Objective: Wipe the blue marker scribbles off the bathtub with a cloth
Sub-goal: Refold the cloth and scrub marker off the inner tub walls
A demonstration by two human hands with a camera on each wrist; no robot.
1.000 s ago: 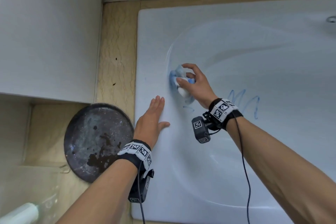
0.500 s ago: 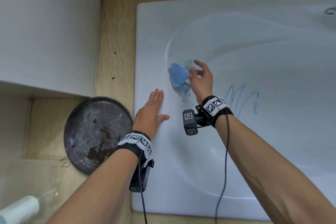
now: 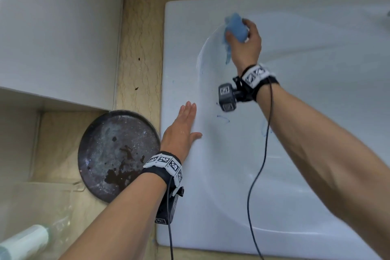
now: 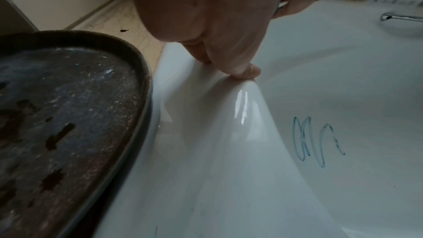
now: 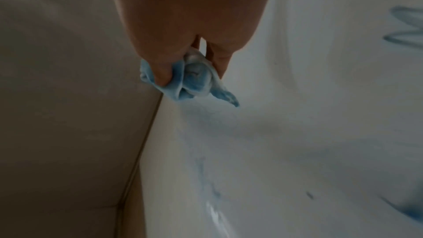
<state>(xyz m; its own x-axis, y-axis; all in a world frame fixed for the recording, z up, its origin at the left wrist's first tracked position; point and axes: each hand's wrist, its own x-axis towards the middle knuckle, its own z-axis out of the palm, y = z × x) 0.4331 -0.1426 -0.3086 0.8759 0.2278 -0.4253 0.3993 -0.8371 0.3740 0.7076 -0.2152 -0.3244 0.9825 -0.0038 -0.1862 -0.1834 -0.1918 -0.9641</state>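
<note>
Up at the curved inner wall of the glossy white bathtub [image 3: 295, 154], the right hand [image 3: 245, 44] pinches a soft, light blue cloth [image 3: 235, 27], best kept bunched, while the flat left hand [image 3: 182, 131] rests on the rim.

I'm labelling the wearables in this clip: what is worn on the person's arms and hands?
Both forearms are bare, with no sleeves or gloves. The left hand and right hand each have a black wrist strap carrying white square-patterned marker tiles. A small dark camera block with a similar marker sits at the right wrist, and each wrist trails a thin black cable.
</note>
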